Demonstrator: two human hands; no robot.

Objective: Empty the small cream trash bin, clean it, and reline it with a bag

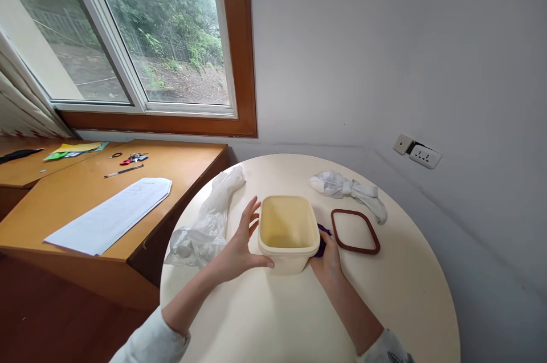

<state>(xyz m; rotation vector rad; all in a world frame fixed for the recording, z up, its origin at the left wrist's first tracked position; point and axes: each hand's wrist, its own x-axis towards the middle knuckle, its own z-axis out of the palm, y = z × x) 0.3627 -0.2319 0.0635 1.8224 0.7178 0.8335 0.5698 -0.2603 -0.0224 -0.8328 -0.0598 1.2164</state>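
A pale yellow square container (288,223) without a lid is tilted toward me over the round cream table (273,317); its inside looks empty. At its left side is my left hand (241,246), fingers spread, with the thumb at the front wall. My right hand (328,257) is closed around something dark purple (322,237) against the container's right side; its full shape is hidden. A reddish-brown square ring (355,249) lies flat to the right of that hand.
A crumpled clear plastic bag (213,209) lies at the table's left edge, and a knotted bag (342,185) at the back right. The wooden desk (188,160) on the left bears papers (113,215), a pen (123,171) and keys (134,158).
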